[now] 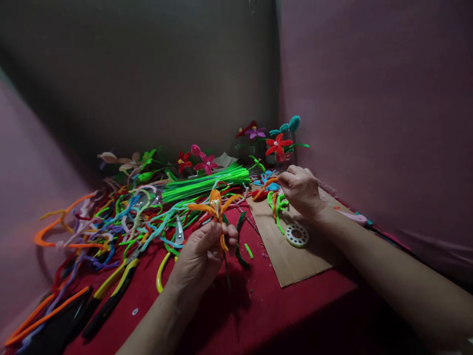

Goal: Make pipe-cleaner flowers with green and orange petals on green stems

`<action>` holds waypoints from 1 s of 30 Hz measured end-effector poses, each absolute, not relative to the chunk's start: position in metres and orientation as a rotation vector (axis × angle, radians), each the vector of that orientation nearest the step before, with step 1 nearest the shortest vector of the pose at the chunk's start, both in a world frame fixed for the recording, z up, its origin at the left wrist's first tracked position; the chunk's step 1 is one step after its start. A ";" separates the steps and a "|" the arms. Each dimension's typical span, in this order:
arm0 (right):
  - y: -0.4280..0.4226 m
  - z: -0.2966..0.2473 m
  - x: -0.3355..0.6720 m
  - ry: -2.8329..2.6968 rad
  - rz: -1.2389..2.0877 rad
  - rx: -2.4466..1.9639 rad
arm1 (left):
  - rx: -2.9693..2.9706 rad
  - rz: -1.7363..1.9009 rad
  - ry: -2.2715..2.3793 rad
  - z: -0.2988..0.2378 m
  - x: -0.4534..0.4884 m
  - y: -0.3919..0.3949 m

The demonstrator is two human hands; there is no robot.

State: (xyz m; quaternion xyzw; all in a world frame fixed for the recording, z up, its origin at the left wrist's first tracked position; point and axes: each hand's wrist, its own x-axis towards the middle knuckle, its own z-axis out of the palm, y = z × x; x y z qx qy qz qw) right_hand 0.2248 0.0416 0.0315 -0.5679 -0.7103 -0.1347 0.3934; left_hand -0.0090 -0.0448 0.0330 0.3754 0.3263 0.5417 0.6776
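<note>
Pinched in the fingers of my left hand (210, 246) is an orange pipe-cleaner flower (215, 199), upright, with spread petals, a pale yellow centre and a thin dark stem hanging below. My right hand (301, 190) is farther off, over a sheet of cardboard (291, 264). Its fingers are closed on the end of a bent orange pipe-cleaner piece (266, 186). Under that hand lie green and orange pipe-cleaner bits (276, 207) and a white tape spool (296, 235) with round holes. A dark green piece (241, 246) lies just past my left fingers.
Tangled coloured pipe cleaners (111, 222) cover the left of the red cloth (254, 305). Yellow-handled pliers (114, 286) and scissors (179, 229) lie there. A bright green bundle (210, 180) is behind, with finished flowers (279, 143) at the back. Walls stand left and right.
</note>
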 end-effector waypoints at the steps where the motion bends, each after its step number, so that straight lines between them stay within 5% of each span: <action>1: 0.037 0.032 0.225 -1.754 -0.231 -1.279 | 0.827 1.230 0.734 0.033 -0.008 -0.044; 6: 0.006 0.031 0.214 -1.599 0.238 -0.705 | 0.760 1.219 0.740 0.034 -0.001 -0.047; 16: -0.024 0.018 0.202 -1.612 0.116 -0.583 | 0.840 1.009 0.619 0.022 0.014 -0.064; 24: -0.031 0.012 0.219 -1.776 0.087 -0.842 | 0.872 1.103 0.690 0.028 0.005 -0.059; 30: -0.015 0.001 0.300 -1.957 -0.231 -1.637 | 0.884 1.129 0.742 0.034 0.000 -0.058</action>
